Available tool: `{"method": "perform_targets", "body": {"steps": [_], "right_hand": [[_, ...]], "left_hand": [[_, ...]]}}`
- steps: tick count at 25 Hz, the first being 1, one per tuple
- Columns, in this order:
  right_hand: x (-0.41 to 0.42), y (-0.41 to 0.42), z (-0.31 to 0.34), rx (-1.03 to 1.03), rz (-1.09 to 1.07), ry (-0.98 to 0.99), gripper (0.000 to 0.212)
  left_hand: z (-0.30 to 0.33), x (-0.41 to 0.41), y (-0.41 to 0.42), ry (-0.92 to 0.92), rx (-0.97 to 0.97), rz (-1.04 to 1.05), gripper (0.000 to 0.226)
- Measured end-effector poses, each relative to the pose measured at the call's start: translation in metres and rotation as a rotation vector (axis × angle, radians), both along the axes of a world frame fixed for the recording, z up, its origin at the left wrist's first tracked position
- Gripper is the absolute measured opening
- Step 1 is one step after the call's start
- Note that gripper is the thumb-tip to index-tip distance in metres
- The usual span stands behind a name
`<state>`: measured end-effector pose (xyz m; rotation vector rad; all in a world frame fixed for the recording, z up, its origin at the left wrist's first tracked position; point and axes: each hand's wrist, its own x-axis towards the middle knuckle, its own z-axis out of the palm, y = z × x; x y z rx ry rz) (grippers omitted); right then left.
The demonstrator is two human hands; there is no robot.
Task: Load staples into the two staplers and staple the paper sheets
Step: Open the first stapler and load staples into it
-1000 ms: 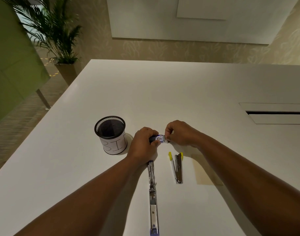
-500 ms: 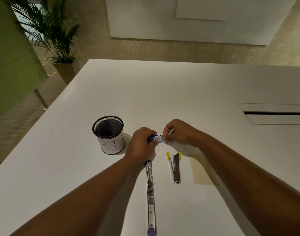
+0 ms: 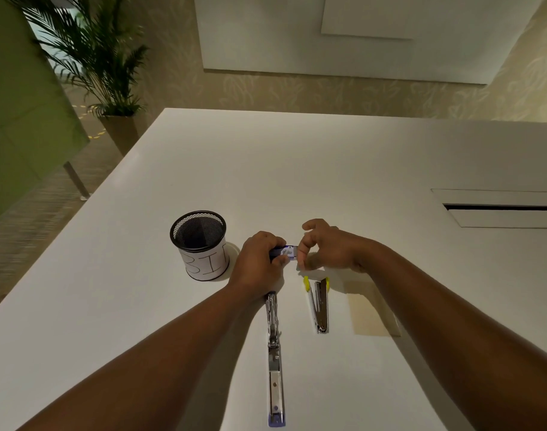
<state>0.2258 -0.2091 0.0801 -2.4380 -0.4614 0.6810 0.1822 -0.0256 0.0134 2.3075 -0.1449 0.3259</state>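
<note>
Both of our hands meet near the middle of the white tabletop (image 3: 328, 169). Our left hand (image 3: 258, 262) is curled closed around a small blue staple box (image 3: 284, 252), with the printed end of the box poking out toward the right. Our right hand (image 3: 326, 247) sits just beside that end: thumb and forefinger are pinched together at the box's open end, the other fingers loosely curled and lifted. Whether they grip a strip of staples we cannot tell; something small and pale shows under the fingertips, too blurred to name.

Going from the largest things down: the tabletop carries everything, and a recessed cable slot (image 3: 502, 208) is cut into it at far right. A black mesh cup (image 3: 200, 244) with a paper label handwritten "BIN" stands upright to the left of our left hand, apart from it. A long stapler (image 3: 273, 359) with a blue end lies swung open flat, running from under our left wrist toward us. A tan sheet of paper (image 3: 371, 309) lies flat under our right forearm. Between the long stapler and the sheet lies a small stapler (image 3: 319, 301) with yellow ends, its arms spread in a narrow V.
</note>
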Motion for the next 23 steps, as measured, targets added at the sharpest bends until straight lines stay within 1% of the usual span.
{"method": "perform_targets", "body": {"steps": [2,4,6,7,9,10,12,13,16,17,19,21,23], "right_hand": [[-0.006,0.006,-0.005,-0.091,0.008,-0.074,0.011],[-0.011,0.012,-0.007,-0.109,-0.003,-0.163,0.008],[-0.014,0.016,-0.009,-0.113,-0.032,-0.216,0.015],[-0.015,0.017,-0.011,-0.105,-0.057,-0.223,0.019],[-0.017,0.017,-0.015,-0.052,-0.111,-0.233,0.018],[-0.017,0.016,-0.017,-0.002,-0.133,-0.241,0.017],[-0.014,0.011,-0.018,0.115,-0.196,-0.255,0.021],[-0.012,0.007,-0.018,0.126,-0.229,-0.256,0.026],[-0.01,0.0,-0.017,0.027,-0.246,-0.187,0.039],[-0.01,0.001,-0.016,0.016,-0.236,-0.17,0.036],[-0.011,0.006,-0.018,-0.013,-0.226,-0.207,0.024],[-0.012,0.011,-0.018,-0.025,-0.241,-0.248,0.022],[-0.012,0.012,-0.02,0.0,-0.248,-0.247,0.023]], "left_hand": [[0.001,-0.001,-0.001,-0.004,-0.011,-0.004,0.021],[0.002,-0.002,-0.002,-0.017,-0.016,-0.006,0.021],[0.002,-0.003,-0.003,-0.014,-0.021,0.003,0.021],[0.003,-0.002,-0.003,-0.011,-0.023,0.014,0.02],[0.003,-0.002,-0.003,-0.014,-0.023,0.019,0.015],[0.004,-0.003,-0.004,-0.009,-0.027,0.015,0.014],[0.006,-0.006,-0.005,0.011,-0.04,0.019,0.016],[0.005,-0.005,-0.004,0.013,-0.038,0.03,0.018],[0.003,-0.005,-0.005,0.017,-0.032,0.042,0.023],[0.004,-0.004,-0.005,0.018,-0.022,0.037,0.022],[0.005,-0.003,-0.003,0.018,-0.006,0.022,0.02],[0.006,-0.004,-0.003,0.017,0.009,0.011,0.019],[0.006,-0.005,-0.003,0.015,0.008,0.019,0.02]]}}
